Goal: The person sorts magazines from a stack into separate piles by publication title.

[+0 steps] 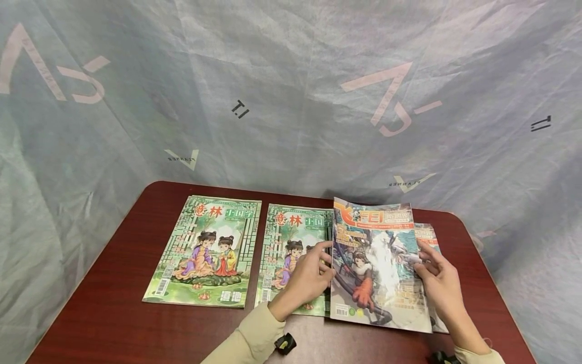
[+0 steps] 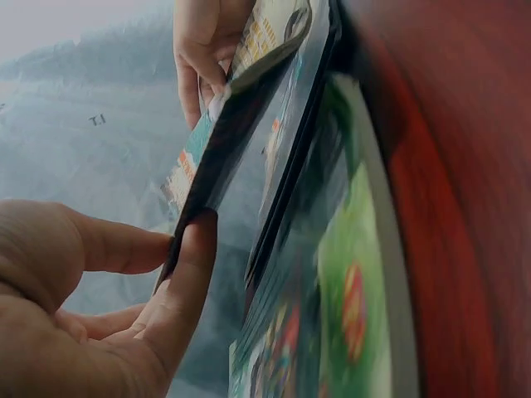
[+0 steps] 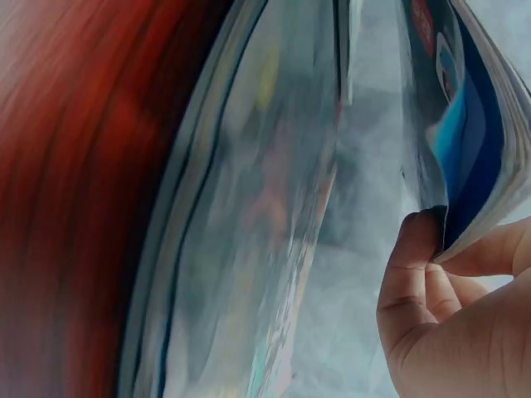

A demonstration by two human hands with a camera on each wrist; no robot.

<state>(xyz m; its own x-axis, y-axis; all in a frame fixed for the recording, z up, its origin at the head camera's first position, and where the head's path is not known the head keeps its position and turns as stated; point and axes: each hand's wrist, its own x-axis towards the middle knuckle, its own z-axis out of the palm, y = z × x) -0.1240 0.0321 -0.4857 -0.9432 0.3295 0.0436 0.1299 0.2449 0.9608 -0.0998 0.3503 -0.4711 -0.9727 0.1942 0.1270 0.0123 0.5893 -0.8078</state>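
Note:
A colourful magazine (image 1: 377, 263) is raised off the table at the right, held by both hands. My left hand (image 1: 324, 263) pinches its left edge, with thumb and finger meeting on that edge (image 2: 184, 236) in the left wrist view. On the right edge, my right hand (image 1: 423, 263) grips with fingers curled under the pages (image 3: 444, 240). Under the raised magazine lies another magazine (image 1: 429, 237), seen blurred (image 3: 249, 232) in the right wrist view. A green magazine (image 1: 291, 247) lies flat under my left hand, partly covered.
A second green magazine (image 1: 202, 250) with the same cover lies flat at the left of the dark red table (image 1: 113, 313). A grey printed sheet (image 1: 291, 101) hangs behind and around the table. The table's rounded far corners and front edge are in view.

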